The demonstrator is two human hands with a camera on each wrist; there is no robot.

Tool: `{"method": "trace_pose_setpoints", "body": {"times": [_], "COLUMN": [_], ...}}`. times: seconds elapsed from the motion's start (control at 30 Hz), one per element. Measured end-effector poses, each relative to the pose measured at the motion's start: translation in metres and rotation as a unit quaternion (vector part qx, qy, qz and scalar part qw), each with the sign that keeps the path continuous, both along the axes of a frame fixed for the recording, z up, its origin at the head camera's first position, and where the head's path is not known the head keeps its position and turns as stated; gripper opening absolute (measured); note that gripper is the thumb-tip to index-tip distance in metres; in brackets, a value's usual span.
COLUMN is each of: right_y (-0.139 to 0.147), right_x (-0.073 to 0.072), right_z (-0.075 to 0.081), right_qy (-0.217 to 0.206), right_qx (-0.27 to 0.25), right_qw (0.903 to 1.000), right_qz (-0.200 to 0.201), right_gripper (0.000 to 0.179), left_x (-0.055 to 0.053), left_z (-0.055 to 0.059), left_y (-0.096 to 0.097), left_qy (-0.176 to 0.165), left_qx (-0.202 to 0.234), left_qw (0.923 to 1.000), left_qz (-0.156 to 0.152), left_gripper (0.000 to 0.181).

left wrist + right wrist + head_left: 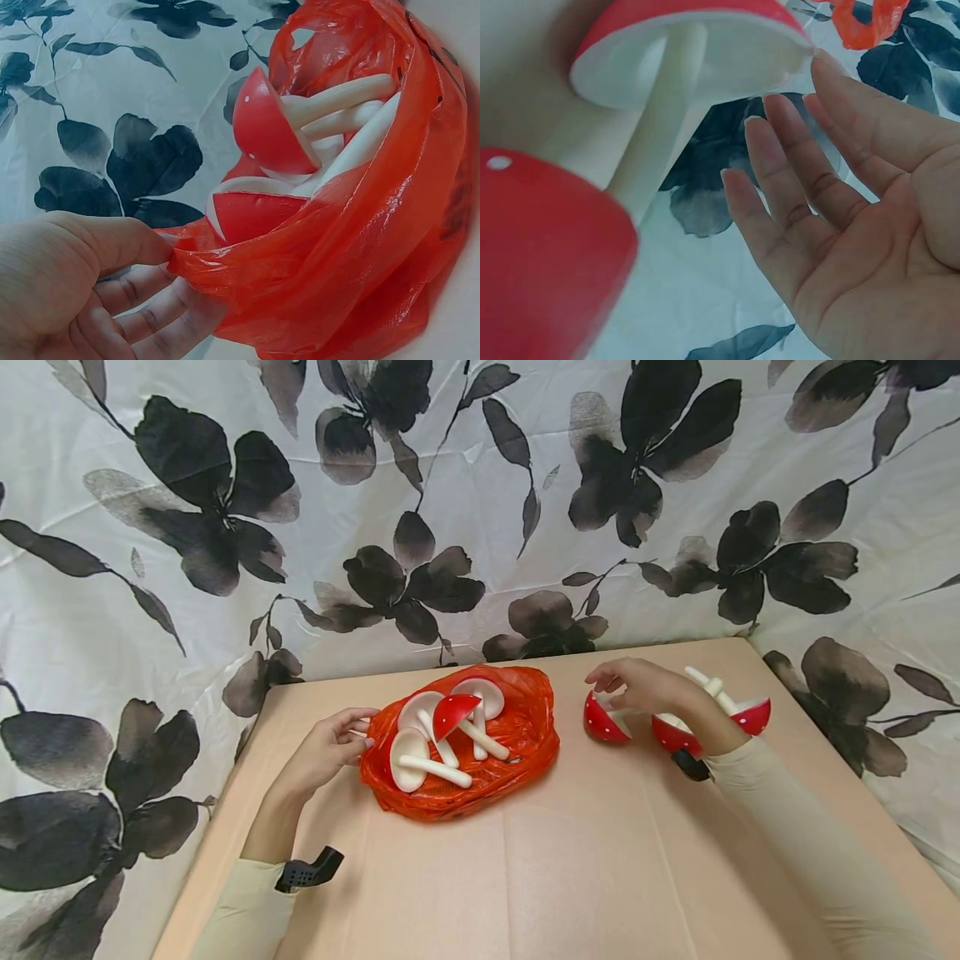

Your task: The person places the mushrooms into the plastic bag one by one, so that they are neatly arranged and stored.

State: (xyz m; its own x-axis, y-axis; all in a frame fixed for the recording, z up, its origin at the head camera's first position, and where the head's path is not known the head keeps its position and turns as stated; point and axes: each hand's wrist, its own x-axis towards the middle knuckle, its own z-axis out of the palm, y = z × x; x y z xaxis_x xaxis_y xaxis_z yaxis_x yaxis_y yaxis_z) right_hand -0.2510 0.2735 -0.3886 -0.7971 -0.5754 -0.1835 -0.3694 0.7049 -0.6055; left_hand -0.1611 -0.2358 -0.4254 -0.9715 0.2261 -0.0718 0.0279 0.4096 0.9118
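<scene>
A red plastic bag (525, 760) lies on the table, its mouth spread around several toy mushrooms (454, 714) with red caps and white stems. At the bag's left side, my left hand (322, 752) pinches its rim between thumb and forefinger, plainly seen in the left wrist view on the bag (360, 247). My right hand (645, 685) is over a toy mushroom (604, 723) on the right of the table. In the right wrist view its fingers are loosely spread, holding nothing, and the thumb tip is by the cap's rim (780, 34); contact is unclear.
Two more toy mushrooms, one with its cap (675, 735) partly behind my right forearm and another (752, 718) farther right, lie on the light wooden table (585, 860). A floral cloth (510, 485) hangs behind the table. Dark bands (309, 870) circle both wrists.
</scene>
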Motion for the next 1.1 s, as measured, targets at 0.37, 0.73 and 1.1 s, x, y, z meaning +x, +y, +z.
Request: {"method": "trace_pose_setpoints", "body": {"times": [0.37, 0.73, 1.1], "right_y": [0.023, 0.041, 0.051], "right_x": [-0.016, -0.035, -0.052], "right_z": [-0.004, -0.008, -0.019], "right_qy": [-0.012, -0.018, -0.02], "right_qx": [-0.002, 0.017, 0.043], "right_qw": [0.9999, 0.9996, 0.9989], "right_qz": [-0.012, -0.015, -0.008], "right_gripper": [0.048, 0.05, 0.048], "left_x": [-0.003, -0.008, -0.013], "left_z": [-0.004, -0.006, -0.007], "left_y": [0.006, 0.014, 0.021], "left_qy": [-0.001, 0.0, 0.002], "left_qx": [0.003, 0.001, -0.001], "left_qw": [0.9999, 0.9997, 0.9992], "left_qz": [0.012, 0.023, 0.039], "left_gripper": [0.046, 0.046, 0.047]}}
